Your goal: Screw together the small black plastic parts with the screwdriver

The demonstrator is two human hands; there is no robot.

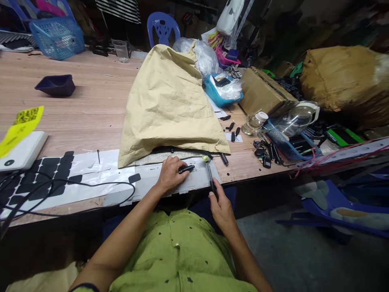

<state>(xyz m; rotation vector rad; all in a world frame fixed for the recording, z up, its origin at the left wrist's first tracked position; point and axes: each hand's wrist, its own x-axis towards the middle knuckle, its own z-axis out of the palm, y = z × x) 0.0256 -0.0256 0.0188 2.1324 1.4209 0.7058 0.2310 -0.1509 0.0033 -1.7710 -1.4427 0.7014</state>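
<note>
My left hand (170,175) is closed around a small black plastic piece (186,168) resting on the grey-white board (150,187) at the table's near edge. The piece looks like a car key fob, though its details are too small to make out. In my right hand (222,205) is a small hammer (209,173) with a black grip, a metal shaft and a yellowish head. That head is up and to the right of the black piece, apart from it. Another black piece (224,159) lies just right of the hammer head.
A large tan sack (173,105) covers the table behind my hands. To the right are several black parts, keys (263,154), a jar (254,123) and a blue basket (288,140). At left lie black stickers (50,174), a cable (100,184), a white device (26,150) and a dark tray (56,85).
</note>
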